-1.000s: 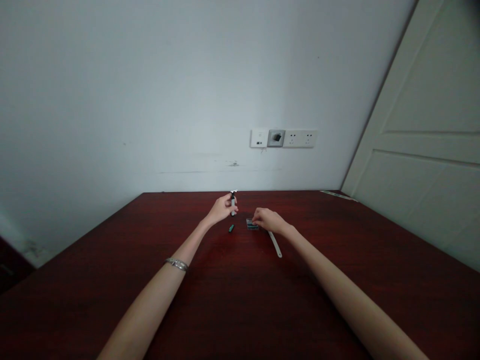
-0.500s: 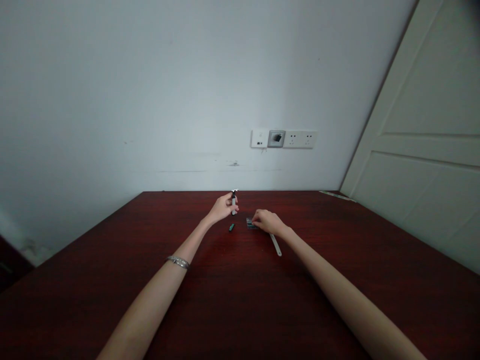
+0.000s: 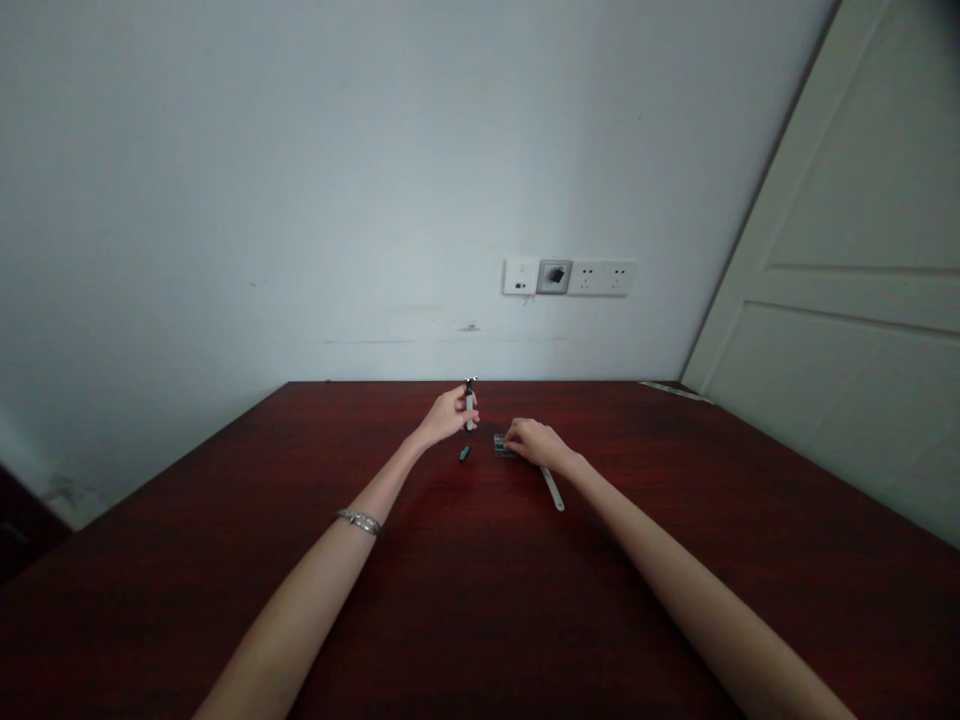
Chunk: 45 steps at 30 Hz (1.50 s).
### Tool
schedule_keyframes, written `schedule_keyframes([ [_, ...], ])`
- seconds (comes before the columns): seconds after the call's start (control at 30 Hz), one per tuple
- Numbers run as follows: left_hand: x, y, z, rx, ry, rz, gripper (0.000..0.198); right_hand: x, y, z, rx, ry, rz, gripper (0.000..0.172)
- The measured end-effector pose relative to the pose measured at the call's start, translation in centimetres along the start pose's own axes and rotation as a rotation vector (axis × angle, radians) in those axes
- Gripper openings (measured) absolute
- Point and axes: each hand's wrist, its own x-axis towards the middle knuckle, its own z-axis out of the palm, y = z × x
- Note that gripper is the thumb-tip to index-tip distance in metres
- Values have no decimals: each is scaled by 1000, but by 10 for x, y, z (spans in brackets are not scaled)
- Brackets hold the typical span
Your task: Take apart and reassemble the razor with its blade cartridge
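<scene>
My left hand (image 3: pixel 450 413) is closed around the grey-and-black handle of a razor (image 3: pixel 470 400), held upright with its T-shaped metal head at the top. Under my right hand (image 3: pixel 537 441) lies a small clear plastic case (image 3: pixel 501 447) with dark contents; thumb and fingers are pinched together at its right side, partly covering it. What the fingertips grip inside or on the case is hard to make out. On the table between the hands, a small dark green piece, like a razor cartridge (image 3: pixel 465 454), lies apart from both. A pale flat strip (image 3: pixel 553 490) with a hole at its end pokes out beneath my right wrist.
The dark red wooden table (image 3: pixel 465 600) runs back to a white wall. Several sockets and switches (image 3: pixel 568 278) are set in the wall above it. A pale panelled door (image 3: pixel 847 300) stands at the right, with a thin strip (image 3: pixel 675 392) at the table's back right corner.
</scene>
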Motion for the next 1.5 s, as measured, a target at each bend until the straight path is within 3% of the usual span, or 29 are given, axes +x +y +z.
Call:
schedule_keyframes([
  [0.57,0,-3,-1,20,-94,-72,20,1,3,5,21,26,-56,27],
  [0.77,-1,-3,-1,0,-113,-69,22,3,11,5,146,134,-83,22],
  [1.1,-1,-4,0,-24,-135,-38,22,4,9,-30,526,322,-168,25],
  [1.5,-1,5,1,-52,-152,-39,21,-5,-13,-47,799,245,-55,29],
])
